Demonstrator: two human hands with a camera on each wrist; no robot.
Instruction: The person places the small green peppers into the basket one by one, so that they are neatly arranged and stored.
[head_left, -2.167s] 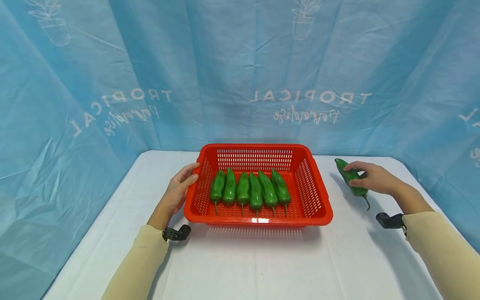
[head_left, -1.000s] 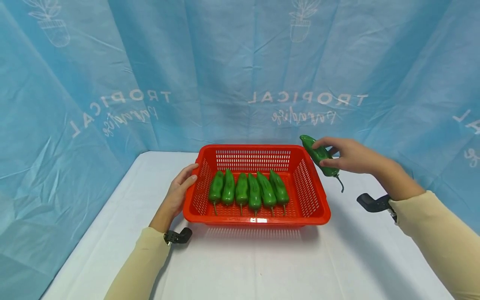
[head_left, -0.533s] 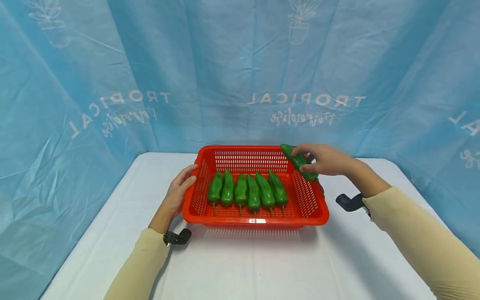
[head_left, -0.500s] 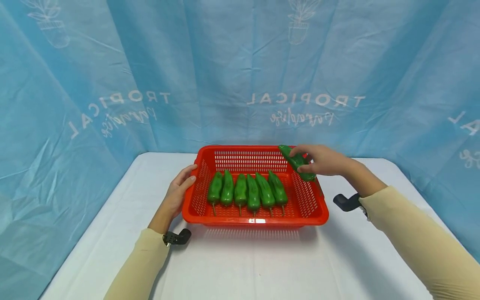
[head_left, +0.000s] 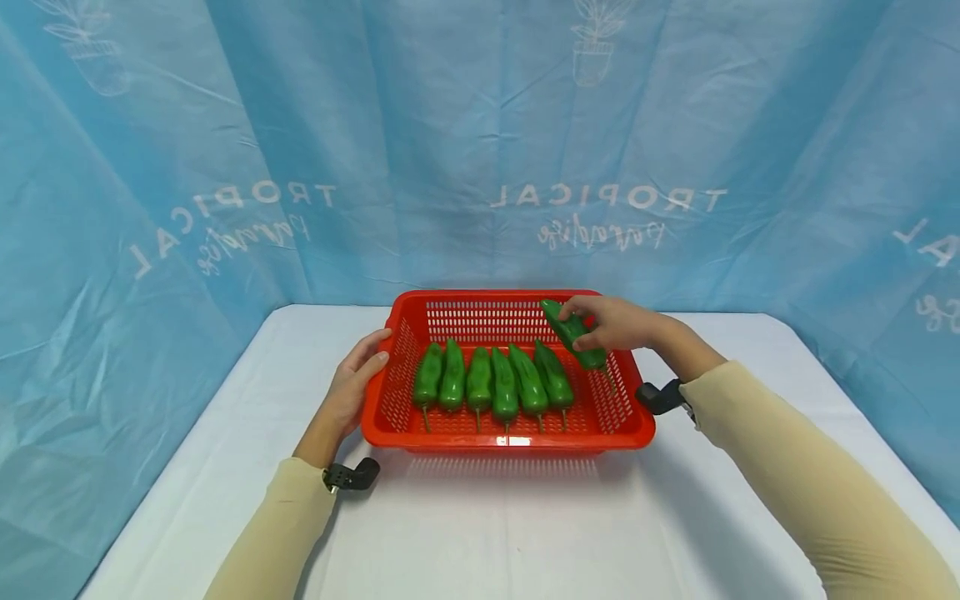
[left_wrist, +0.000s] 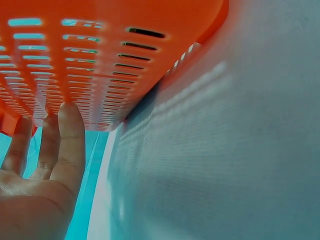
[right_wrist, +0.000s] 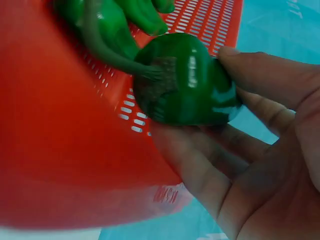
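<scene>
My right hand [head_left: 618,323] holds a green chili pepper [head_left: 588,357] between thumb and fingers, over the right part of a red plastic basket [head_left: 517,450]. The pepper lies aslant, its stem towards the near right; the right wrist view shows the stem end of this pepper [right_wrist: 187,80] up close. Several green chili peppers [head_left: 453,383] lie side by side in the basket, stems towards the near side. My left hand [head_left: 348,387] rests against the basket's left side. In the left wrist view, fairly straight fingers [left_wrist: 70,145] touch the slotted outer wall [left_wrist: 112,60].
The basket stands on a white-covered table [head_left: 450,533], near its back edge. A blue printed curtain [head_left: 450,150] hangs behind and along both sides. A black wrist device [head_left: 352,475] sits on each wrist.
My right hand has picked the chili pepper up from the table at the right and carried it left, then down over the basket. The left hand has stayed at the basket's side.
</scene>
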